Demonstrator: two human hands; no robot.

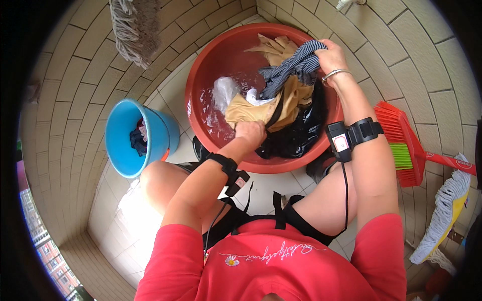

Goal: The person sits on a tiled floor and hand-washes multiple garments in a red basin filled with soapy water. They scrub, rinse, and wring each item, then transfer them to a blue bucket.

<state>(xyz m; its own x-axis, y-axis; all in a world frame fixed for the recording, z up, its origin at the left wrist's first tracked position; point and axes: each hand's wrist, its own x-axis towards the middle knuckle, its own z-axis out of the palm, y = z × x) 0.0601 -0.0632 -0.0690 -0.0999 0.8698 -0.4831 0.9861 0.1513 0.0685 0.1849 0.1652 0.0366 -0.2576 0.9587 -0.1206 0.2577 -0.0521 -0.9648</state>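
A large red plastic basin (194, 124) holds water and wet laundry between my feet. My left hand (250, 132) grips a tan garment (244, 107) near the basin's front. At the right rim, my right hand (332, 56) grasps a navy-and-white striped cloth (288, 69), its length trailing down over the tan fabric. A white cloth (258, 98) peeks out beneath the striped one. Dark, shiny wet fabric (295, 137) lies along the basin's right side. Left of the tan garment, a pale, translucent bulge (224, 92) rises from the water.
A light blue bucket (171, 124) with dark and pink cloths (140, 139) inside stands left of the basin. A red-and-green broom head (404, 146) and a flat mop (442, 214) are at the right wall. A grey mop head (135, 34) hangs at upper left. Tiled walls (418, 60) enclose the corner.
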